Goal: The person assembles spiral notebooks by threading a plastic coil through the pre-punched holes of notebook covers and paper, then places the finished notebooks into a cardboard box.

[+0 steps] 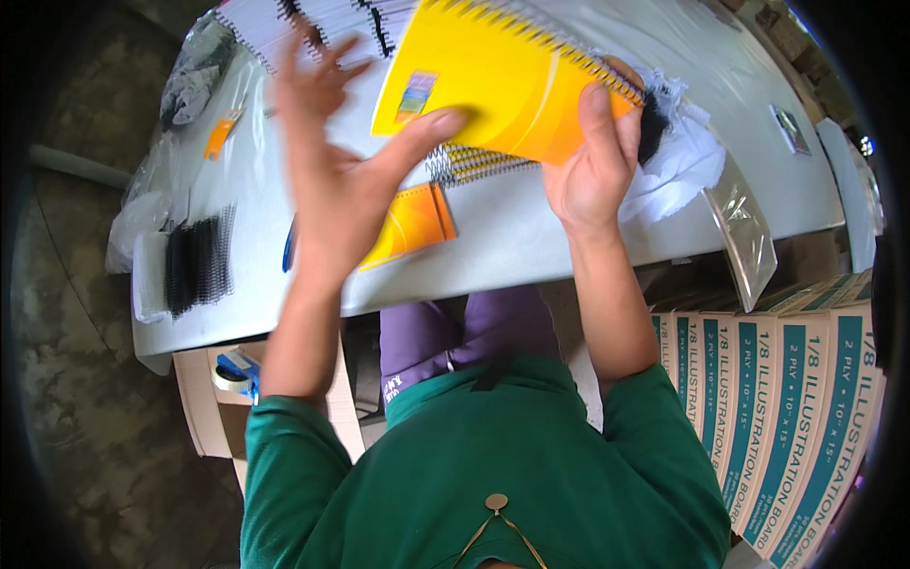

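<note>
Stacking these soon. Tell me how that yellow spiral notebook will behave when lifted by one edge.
The yellow notebook probably stays fairly flat: its cover looks unbent in the right hand. It seems light, held up at one end. The wire spine may snag others; the left hand looks open, thumb near its cover.

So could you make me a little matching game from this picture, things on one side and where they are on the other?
Things:
1. yellow spiral notebook
2. black binding combs
3. tape dispenser
4. clear plastic sleeve

Places:
A. in a cardboard box under the table
B. hanging over the table's right front edge
C. held up in the right hand
D. lying on the table's left end

Pairs: 1-C, 2-D, 3-A, 4-B
</note>
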`<act>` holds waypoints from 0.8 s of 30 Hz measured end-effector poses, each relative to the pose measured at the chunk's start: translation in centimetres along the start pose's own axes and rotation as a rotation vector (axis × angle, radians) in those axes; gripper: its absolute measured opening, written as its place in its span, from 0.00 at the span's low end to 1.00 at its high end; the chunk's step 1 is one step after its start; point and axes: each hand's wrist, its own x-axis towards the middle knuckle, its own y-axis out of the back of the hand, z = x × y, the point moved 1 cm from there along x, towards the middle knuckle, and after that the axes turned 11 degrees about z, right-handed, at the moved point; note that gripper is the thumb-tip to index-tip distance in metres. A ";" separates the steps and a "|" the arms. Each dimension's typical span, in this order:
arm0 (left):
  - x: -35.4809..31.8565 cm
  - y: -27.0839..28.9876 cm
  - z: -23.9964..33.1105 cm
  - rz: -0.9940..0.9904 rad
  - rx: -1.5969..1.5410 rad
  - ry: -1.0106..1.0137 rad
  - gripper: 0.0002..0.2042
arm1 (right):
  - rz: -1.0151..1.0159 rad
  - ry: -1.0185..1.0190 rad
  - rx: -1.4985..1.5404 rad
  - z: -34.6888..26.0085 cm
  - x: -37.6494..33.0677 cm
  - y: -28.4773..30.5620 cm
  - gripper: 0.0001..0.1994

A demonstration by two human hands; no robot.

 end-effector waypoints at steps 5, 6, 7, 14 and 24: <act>0.3 -7.3 -2.2 0.342 -0.083 -0.096 0.16 | 0.145 0.467 -0.862 3.2 2.4 1.5 0.27; 1.1 -7.8 -3.1 0.435 0.083 -0.289 0.16 | 0.146 0.414 -0.868 3.9 2.4 2.7 0.28; 1.3 -8.4 -5.1 0.356 0.399 -0.460 0.15 | 0.150 0.360 -0.877 4.6 2.3 4.3 0.29; -3.0 -8.8 -5.5 0.073 0.677 -0.210 0.22 | 0.118 0.142 -0.981 6.1 1.5 7.0 0.23; -11.1 5.0 -7.9 -0.505 0.735 -0.156 0.20 | 0.067 -0.958 -0.420 0.9 -10.2 6.7 0.18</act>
